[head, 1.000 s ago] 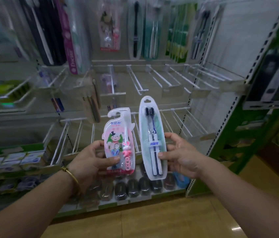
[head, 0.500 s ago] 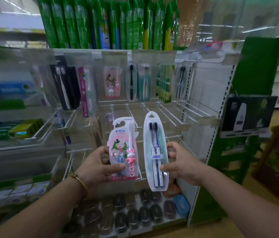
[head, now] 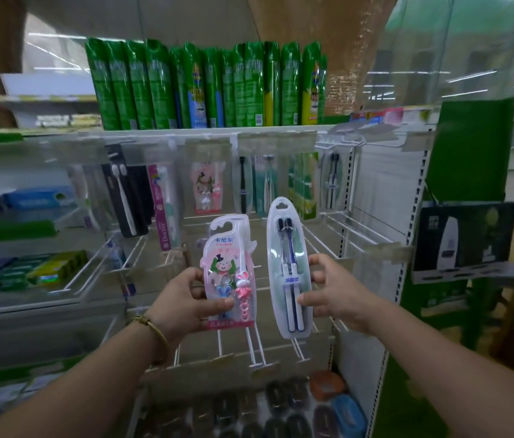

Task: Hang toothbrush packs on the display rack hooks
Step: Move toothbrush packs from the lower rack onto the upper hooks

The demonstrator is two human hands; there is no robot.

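My left hand point(head: 186, 303) grips a pink children's toothbrush pack point(head: 228, 270) with a cartoon figure, held upright. Beside it, my right hand point(head: 333, 295) pinches a long oval pack point(head: 287, 270) with two dark toothbrushes, also upright. Both packs are held in front of the white wire display hooks point(head: 341, 229) of the rack, apart from them. On the top row hang several toothbrush packs point(head: 206, 188); the hooks in the rows below them are mostly bare.
Green bottles point(head: 205, 86) line the top shelf. Toothpaste boxes point(head: 40, 273) lie on shelves at left. Small dark and coloured cases point(head: 281, 409) fill the bottom shelf. A green side panel with a dark product box point(head: 464, 238) stands at right.
The view has tilted upward, so the top shelf and hanging row now show. Both hands have lifted the packs higher in front of the rack, still side by side.
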